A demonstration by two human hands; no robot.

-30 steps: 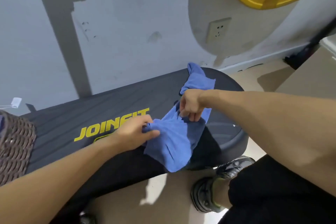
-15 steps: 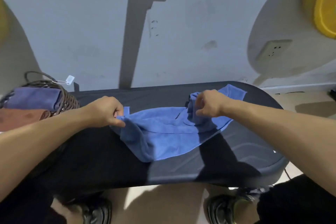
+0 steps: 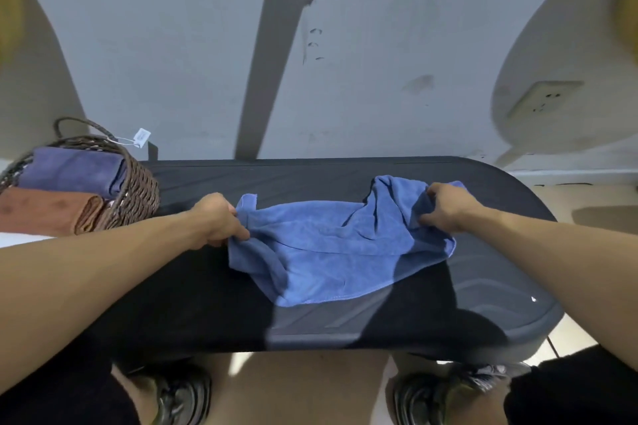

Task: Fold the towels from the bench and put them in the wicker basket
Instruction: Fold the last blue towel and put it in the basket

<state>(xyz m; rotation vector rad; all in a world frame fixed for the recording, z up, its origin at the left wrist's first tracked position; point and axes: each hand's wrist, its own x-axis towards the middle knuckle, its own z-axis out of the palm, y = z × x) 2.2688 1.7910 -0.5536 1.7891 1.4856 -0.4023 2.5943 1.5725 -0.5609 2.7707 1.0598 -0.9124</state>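
- My left hand (image 3: 217,217) pinches the left edge of the blue towel (image 3: 331,252), fingers curled onto the cloth near its upturned corner.
- My right hand (image 3: 445,205) grips a bunched fold at the towel's right end, fingers closed round the fabric.
- The towel lies on the black bench (image 3: 345,321), stretched between my hands, roughly mid-bench and well apart from the wicker basket (image 3: 138,190) at the left end.
- Its long axis runs left to right along the bench; one loose corner points toward me and sags near the front edge.
- Risk, as I judge it: the right end is crumpled, so if I fold now the wrinkles get locked in and the bundle comes out lumpy.
- Another risk: the near corner could slide off the front edge if I pull unevenly, dragging cloth toward the floor by my shoes (image 3: 183,397).
- The bench cover looks smooth, so the towel may slip rather than hold while I flatten it.
- The basket already holds a purple towel (image 3: 72,171) and a brown towel (image 3: 48,214); room looks tight, so a bulky fold may not seat well.
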